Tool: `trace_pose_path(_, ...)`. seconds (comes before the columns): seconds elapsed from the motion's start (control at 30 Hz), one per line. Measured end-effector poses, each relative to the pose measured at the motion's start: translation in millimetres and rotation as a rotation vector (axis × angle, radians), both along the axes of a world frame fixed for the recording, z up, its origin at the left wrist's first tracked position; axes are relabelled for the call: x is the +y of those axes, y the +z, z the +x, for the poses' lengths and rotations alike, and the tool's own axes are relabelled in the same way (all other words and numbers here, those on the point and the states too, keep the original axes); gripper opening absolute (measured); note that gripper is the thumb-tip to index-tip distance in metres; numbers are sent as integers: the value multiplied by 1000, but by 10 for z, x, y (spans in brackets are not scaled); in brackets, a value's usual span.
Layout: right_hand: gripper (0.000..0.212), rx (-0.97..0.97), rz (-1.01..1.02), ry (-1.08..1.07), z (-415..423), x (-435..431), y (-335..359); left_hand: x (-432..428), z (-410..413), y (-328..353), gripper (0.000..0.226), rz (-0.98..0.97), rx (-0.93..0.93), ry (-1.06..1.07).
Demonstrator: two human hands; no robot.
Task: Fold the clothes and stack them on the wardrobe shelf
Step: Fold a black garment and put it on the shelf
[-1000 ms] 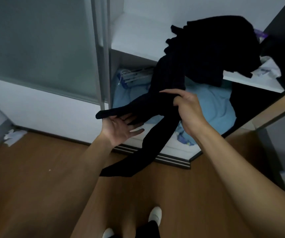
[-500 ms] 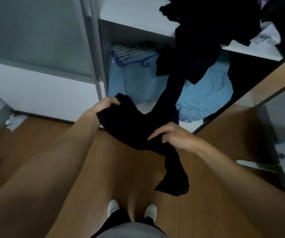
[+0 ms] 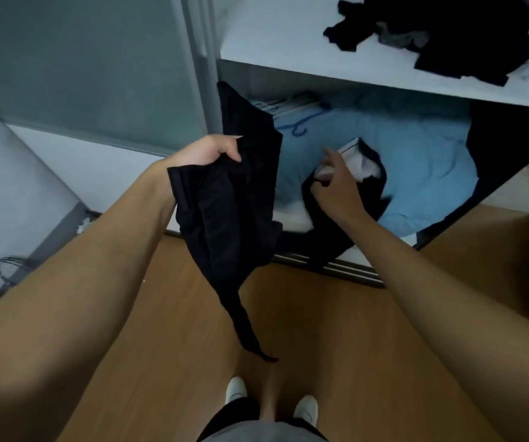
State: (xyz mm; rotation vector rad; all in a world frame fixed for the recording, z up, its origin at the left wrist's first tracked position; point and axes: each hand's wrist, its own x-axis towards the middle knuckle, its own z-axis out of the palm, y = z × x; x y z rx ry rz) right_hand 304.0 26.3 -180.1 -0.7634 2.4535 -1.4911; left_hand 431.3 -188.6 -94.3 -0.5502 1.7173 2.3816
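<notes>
A smooth wooden floor (image 3: pixel 304 314) runs up to an open wardrobe with a frosted sliding door (image 3: pixel 81 59). The flat white wardrobe shelf (image 3: pixel 272 43) carries a rumpled heap of dark clothes (image 3: pixel 454 36) at its right end. In the compartment below it lies soft, creased light blue fabric (image 3: pixel 410 161).

Both bare forearms reach forward. A limp black garment (image 3: pixel 225 218) hangs in front of the lower compartment, one narrow end trailing toward the floor. The left hand (image 3: pixel 209 151) grips its upper part, fingers curled round bunched cloth. The right hand (image 3: pixel 336 186), lower and over the blue fabric, pinches a fold of the garment beside a white lining, fingers bent.

Two white shoes (image 3: pixel 236 389) show below.
</notes>
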Motion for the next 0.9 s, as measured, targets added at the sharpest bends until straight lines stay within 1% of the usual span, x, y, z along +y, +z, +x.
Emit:
trace_pose_path(0.07, 84, 126, -7, 98, -72, -85, 109, 35, -42, 78, 28, -43, 12, -65)
trace_pose_path(0.1, 89, 220, 6, 162, -127, -123, 166, 57, -61, 98, 25, -111, 6, -110)
trace_pose_path(0.17, 90, 421, 59, 292, -239, -208, 343, 103, -86, 94, 30, -355, -22, -187)
trace_pose_path(0.2, 86, 496, 94, 365, -287, -242, 438, 122, -97, 79, 30, -484, -45, -205)
trace_pose_path(0.23, 78, 547, 136, 458, -343, -274, 514, 123, -118, 56, 26, -572, -66, -209)
trace_pose_path(0.27, 65, 586, 190, 553, -367, -290, 575, 117, -140, 45, 21, -610, -75, -205)
trace_pose_path(0.3, 52, 606, 248, 645, -381, -289, 602, 108, -156, 46, 24, -601, -63, -206)
trace_pose_path(0.33, 43, 589, 314, 700, -372, -272, 614, 90, -176, 54, 34, -552, -30, -220)
trace_pose_path(0.37, 36, 524, 377, 730, -388, -242, 594, 70, -192, 63, 42, -478, 10, -226)
trace_pose_path(0.4, 23, 405, 432, 705, -395, -187, 565, 54, -199, 80, 45, -417, 29, -196)
trace_pose_path(0.43, 5, 292, 481, 681, -436, -124, 530, 29, -209, 97, 43, -393, 16, -140)
trace_pose_path(0.5, 26, 72, 567, 609, -511, 3, 424, -34, -215, 101, 43, -309, -10, -50)
trace_pose_path(0.53, 31, 8, 580, 568, -530, 63, 368, -58, -213, 87, 46, -247, -15, -21)
trace_pose_path(0.57, 34, -12, 565, 521, -544, 106, 326, -93, -205, 57, 45, -226, -45, 36)
trace_pose_path(0.6, 37, -34, 521, 472, -547, 136, 291, -115, -193, 23, 37, -239, -91, 109)
trace_pose_path(0.63, 39, -58, 458, 408, -547, 146, 264, -137, -182, 0, 27, -289, -138, 196)
trace_pose_path(0.7, 39, -123, 330, 269, -503, 119, 270, -169, -165, -44, 16, -407, -202, 320)
trace_pose_path(0.73, 35, -158, 272, 207, -477, 92, 286, -177, -175, -57, 9, -436, -209, 338)
trace_pose_path(0.83, 19, -305, 113, 66, -375, -5, 384, -182, -205, -81, 12, -512, -242, 268)
trace_pose_path(0.87, 17, -351, 78, 43, -342, -29, 426, -171, -210, -88, 9, -542, -250, 225)
trace_pose_path(0.9, 16, -387, 49, 32, -318, -54, 468, -157, -210, -97, 12, -572, -252, 178)
